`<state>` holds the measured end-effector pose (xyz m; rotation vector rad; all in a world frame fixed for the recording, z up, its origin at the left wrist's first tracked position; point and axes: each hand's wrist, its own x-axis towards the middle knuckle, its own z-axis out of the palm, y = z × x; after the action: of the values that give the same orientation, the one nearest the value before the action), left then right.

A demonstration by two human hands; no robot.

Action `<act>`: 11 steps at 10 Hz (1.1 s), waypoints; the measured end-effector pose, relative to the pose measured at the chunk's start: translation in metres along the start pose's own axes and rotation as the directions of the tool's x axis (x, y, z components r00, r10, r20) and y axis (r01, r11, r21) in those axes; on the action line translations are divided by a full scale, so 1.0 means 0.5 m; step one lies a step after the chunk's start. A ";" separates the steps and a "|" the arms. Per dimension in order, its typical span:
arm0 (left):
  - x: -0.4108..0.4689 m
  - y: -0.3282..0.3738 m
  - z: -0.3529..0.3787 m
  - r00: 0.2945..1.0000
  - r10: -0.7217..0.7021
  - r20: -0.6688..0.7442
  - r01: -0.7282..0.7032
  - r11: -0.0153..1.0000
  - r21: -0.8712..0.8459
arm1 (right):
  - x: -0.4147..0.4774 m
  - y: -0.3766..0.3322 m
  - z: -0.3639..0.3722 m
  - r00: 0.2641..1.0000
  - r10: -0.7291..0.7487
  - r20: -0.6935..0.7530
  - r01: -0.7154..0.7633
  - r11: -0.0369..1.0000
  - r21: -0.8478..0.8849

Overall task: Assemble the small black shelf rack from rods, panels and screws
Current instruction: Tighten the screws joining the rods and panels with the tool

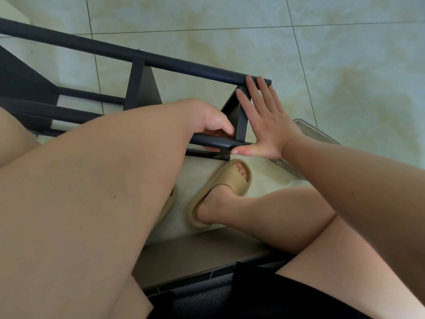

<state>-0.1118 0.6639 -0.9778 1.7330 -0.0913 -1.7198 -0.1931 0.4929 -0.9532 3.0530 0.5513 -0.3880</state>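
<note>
- Shelf rack [142, 93] lies on its side on the tiled floor [230, 19], just in front of my knees. Its black frame runs from the far left of the head view to a point between my hands.
- Its upper rod [184, 65] slants down from the left edge and ends at the right, with a small screw head [139, 49] showing on its top about midway.
- Its lower rod [216, 142] lies nearer to me, roughly parallel to the upper one. The end panel [231, 109] stands between the two rods at the rack's right end.
- My left hand [209, 120] reaches in over my left thigh and grips the lower rod just beside the end panel, thumb on top and fingers curled underneath.
- My right hand [264, 125] is spread flat, fingers straight, against the rack's right end. The fingertips lie over the tip of the upper rod and the thumb touches the tip of the lower rod; it holds nothing.
- A clear container [319, 137] sits on the floor behind my right wrist, partly hidden by the forearm.
- My right foot wears a tan slipper [230, 178] just below the lower rod; a second slipper [170, 201] peeks out from under my left leg.
</note>
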 end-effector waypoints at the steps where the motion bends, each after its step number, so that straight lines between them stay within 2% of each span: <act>1: -0.008 0.003 0.000 1.000 0.011 0.011 -0.012 1.000 0.026 | 0.000 0.000 -0.001 1.000 0.001 0.006 -0.001 1.000 -0.006; 5: -0.004 -0.001 -0.006 0.999 0.047 0.028 -0.048 0.998 0.032 | -0.001 -0.001 -0.002 1.000 0.002 0.004 -0.002 1.000 -0.005; 7: -0.003 -0.007 -0.017 0.993 0.015 0.121 -0.006 0.997 -0.075 | 0.000 -0.001 0.001 1.000 0.001 0.003 -0.001 1.000 -0.009; 9: 0.002 0.001 -0.005 0.999 -0.043 -0.013 0.043 0.999 0.029 | 0.000 0.001 0.002 1.000 -0.001 0.001 0.001 1.000 -0.008; 11: -0.004 0.001 -0.003 1.000 0.007 -0.004 -0.006 0.997 0.083 | 0.000 0.001 0.002 1.000 0.004 0.002 -0.004 1.000 -0.010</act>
<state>-0.1105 0.6652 -0.9760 1.7944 -0.1683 -1.7291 -0.1931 0.4924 -0.9541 3.0436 0.5452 -0.3865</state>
